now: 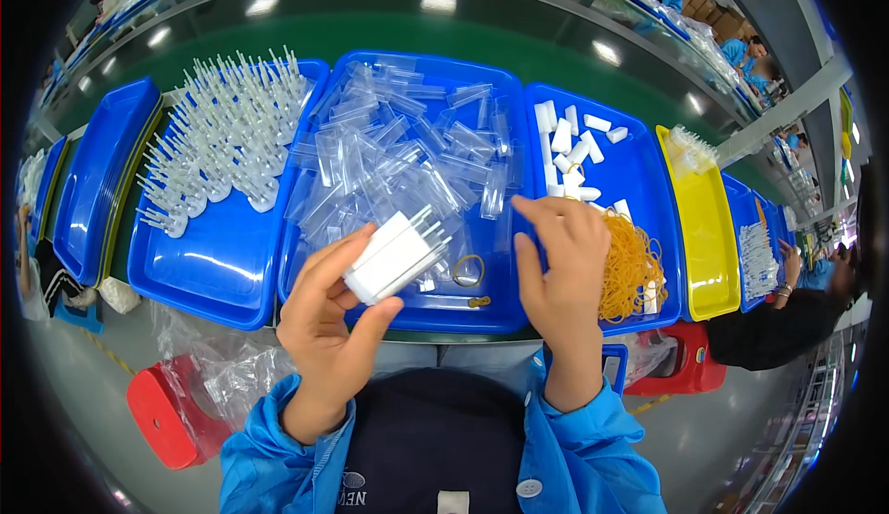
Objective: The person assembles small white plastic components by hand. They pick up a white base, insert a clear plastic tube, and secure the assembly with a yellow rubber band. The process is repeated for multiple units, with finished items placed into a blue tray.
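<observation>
My left hand (319, 333) is closed around a white block (381, 262) with several thin, clear-whitish rods along it, their ends poking out at the upper right. The block is tilted over the middle blue tray (431, 315). Loose clear plastic sleeves (389, 148) lie heaped in that tray. My right hand (567, 269) hovers at the tray's right side, thumb and index finger apart and nothing visible between them. Beside it, a tangle of yellow rubber bands (630, 273) sits in the right blue tray (644, 181). A single rubber band (469, 270) lies in the middle tray.
Small white blocks (590, 148) share the right tray. The left blue tray (199, 282) carries many upright whitish rod pieces (227, 125). Farther right are a yellow tray (708, 245) and a co-worker's arm (778, 319). Red stools (171, 412) stand below the bench.
</observation>
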`<state>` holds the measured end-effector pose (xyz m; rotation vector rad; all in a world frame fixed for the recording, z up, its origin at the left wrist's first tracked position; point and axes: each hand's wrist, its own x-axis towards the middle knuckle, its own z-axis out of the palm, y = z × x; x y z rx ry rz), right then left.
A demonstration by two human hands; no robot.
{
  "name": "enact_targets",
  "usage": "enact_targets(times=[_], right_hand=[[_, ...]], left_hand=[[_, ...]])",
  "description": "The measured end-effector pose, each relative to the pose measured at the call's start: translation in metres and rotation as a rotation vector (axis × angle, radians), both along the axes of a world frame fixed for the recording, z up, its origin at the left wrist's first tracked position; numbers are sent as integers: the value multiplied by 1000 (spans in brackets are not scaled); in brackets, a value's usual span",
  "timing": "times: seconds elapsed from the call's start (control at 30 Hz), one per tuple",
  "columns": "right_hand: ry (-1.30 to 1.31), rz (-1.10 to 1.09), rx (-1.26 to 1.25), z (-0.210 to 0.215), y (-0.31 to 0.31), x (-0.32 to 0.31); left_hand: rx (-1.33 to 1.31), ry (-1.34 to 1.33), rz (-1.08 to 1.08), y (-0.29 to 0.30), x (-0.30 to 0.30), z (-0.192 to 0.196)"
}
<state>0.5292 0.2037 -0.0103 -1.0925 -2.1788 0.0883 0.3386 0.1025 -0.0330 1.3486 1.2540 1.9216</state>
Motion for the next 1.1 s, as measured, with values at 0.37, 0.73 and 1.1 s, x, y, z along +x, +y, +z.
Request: enact_targets(times=[0.37,0.73,1.1], right_hand=[[-135,-64,-1,-7,-10,-9],[1054,503,-742,0,-24,7],[997,418,-739,6,-33,5]], left_hand=[[-11,-80,-188,-5,0,6],[-36,64,-183,-9,2,9],[-38,15,-249,-9,6,10]])
